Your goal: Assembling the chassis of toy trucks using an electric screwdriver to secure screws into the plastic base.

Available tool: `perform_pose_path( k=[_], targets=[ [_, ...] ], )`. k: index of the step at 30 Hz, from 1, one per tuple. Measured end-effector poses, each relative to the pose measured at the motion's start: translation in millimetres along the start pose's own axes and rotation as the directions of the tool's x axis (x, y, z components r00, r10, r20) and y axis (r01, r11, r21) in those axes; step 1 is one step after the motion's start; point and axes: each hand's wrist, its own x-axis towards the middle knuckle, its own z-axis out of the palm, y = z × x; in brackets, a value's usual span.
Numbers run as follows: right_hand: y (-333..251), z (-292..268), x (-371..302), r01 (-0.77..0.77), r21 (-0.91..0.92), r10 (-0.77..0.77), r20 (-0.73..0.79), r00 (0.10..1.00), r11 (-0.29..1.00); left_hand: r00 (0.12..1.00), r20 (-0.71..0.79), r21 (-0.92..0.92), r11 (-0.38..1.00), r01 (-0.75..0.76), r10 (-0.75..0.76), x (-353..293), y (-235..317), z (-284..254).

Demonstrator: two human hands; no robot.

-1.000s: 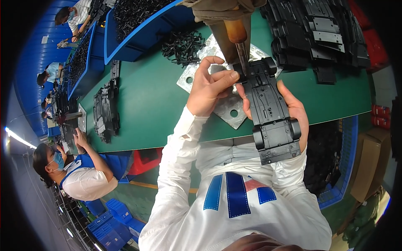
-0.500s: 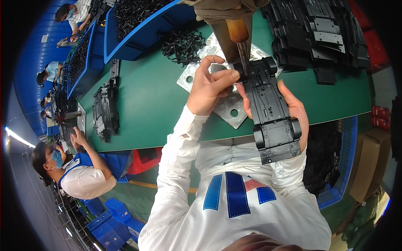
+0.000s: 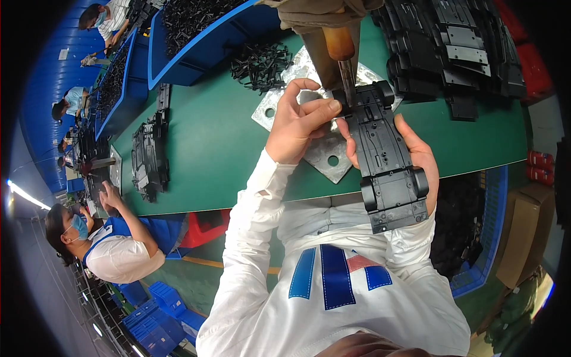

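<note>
My right hand (image 3: 421,156) grips a long black plastic toy-car chassis (image 3: 385,149) from beneath, its thumb along the right edge and fingertips curling out on the left. The chassis lies tilted, its far end over a metal plate (image 3: 330,156). My left hand (image 3: 300,122) pinches thumb and forefinger at the chassis's far left corner; whatever sits between them is too small or hidden to tell. Just beside those fingertips, the metal shaft of a tool with an orange-brown handle (image 3: 339,44) comes down onto the far end of the chassis. Brown cloth wraps its upper part.
Small black parts (image 3: 260,65) lie in a heap on the green table (image 3: 220,137), near a blue bin (image 3: 205,44) of similar pieces. Stacked black chassis (image 3: 452,47) stand at far right, more (image 3: 150,157) at left. A masked co-worker (image 3: 119,244) sits at left.
My hands, the chassis and the tool stay practically where they were. At left, the co-worker's head and hands have shifted slightly.
</note>
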Motion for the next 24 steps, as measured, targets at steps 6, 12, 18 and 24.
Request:
perform_pose_path(
  k=[6,12,18,24],
  targets=[
    [3.5,6.5,0.6,0.025,-0.006,-0.026,-0.04,0.999,1.0,1.0,-0.001,-0.007,1.0,0.001,-0.001,1.1,-1.7,-2.0],
    [1.5,3.7,-0.1,0.037,-0.048,-0.039,-0.039,0.998,0.998,1.0,-0.01,-0.016,1.0,0.01,-0.01,1.8,-3.5,-3.0],
    [4.4,9.6,0.2,0.044,-0.018,-0.045,-0.05,0.998,0.999,1.0,-0.005,-0.02,1.0,0.015,-0.015,1.7,-2.6,-3.0],
    [4.8,9.7,-0.2,0.045,-0.011,-0.045,-0.045,0.998,0.999,1.0,-0.013,-0.015,1.0,0.018,-0.018,0.6,-1.0,-1.6]
  ],
)
